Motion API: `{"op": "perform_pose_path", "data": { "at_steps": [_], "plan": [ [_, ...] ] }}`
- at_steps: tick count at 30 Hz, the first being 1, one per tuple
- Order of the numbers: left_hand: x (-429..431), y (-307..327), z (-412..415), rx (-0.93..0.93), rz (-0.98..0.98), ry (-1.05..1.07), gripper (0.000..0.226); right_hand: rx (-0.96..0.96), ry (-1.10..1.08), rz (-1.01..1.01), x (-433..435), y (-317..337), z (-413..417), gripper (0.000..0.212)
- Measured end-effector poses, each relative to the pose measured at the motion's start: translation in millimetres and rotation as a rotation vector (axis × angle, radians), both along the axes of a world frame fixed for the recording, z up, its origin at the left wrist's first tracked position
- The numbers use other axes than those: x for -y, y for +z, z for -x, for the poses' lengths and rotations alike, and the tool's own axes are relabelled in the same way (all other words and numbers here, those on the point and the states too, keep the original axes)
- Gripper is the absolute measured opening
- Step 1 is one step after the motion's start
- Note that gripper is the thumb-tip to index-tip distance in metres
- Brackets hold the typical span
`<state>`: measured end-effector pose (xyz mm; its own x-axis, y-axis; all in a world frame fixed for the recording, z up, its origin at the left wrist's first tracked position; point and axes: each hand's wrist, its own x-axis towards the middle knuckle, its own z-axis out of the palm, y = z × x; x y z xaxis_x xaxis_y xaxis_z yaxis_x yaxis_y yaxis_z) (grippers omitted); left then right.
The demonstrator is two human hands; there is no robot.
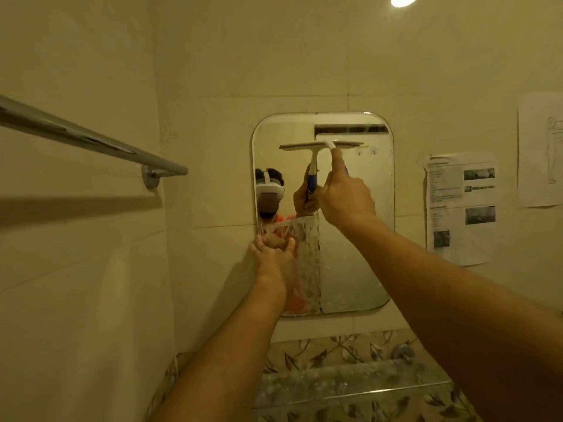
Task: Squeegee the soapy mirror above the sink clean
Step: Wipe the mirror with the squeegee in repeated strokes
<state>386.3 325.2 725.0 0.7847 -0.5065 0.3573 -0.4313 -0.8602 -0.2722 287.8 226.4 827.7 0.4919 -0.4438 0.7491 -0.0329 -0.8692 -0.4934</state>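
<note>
Squeegee [323, 145] blade lies against the mirror [353, 269] near its top edge, right hand [347, 199] wrapped round the handle. Left hand [272, 254] open, fingertips on the left edge beside suds [306, 257]. Tool likely light and stiff, slippery when wet; best gripped mid-handle.

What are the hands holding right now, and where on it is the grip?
The right hand grips the squeegee by its blue handle, blade against the upper mirror. The left hand holds nothing; it rests on the mirror's soapy left side.
</note>
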Motion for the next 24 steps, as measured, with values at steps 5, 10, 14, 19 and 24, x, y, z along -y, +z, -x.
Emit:
{"op": "perform_pose_path", "data": {
  "at_steps": [5, 10, 14, 19, 24],
  "plan": [
    [2, 1, -2, -0.009, -0.003, 0.024, 0.105, -0.061, -0.056, 0.008, 3, -60, 9, 0.071],
    [1, -4, 3, 0.038, 0.028, 0.017, 0.098, -0.086, -0.045, -0.033, 0, -111, 21, 0.070],
    [1, -4, 3, 0.021, 0.041, 0.014, 0.105, -0.129, -0.028, -0.062, 3, -134, 28, 0.070],
    [1, -6, 2, 0.027, 0.045, 0.018, 0.108, -0.201, -0.011, -0.091, 5, -153, 37, 0.071],
    [2, -2, 5, 0.012, 0.034, 0.019, 0.107, -0.152, 0.018, -0.059, 12, -119, 50, 0.063]
  ]
}}
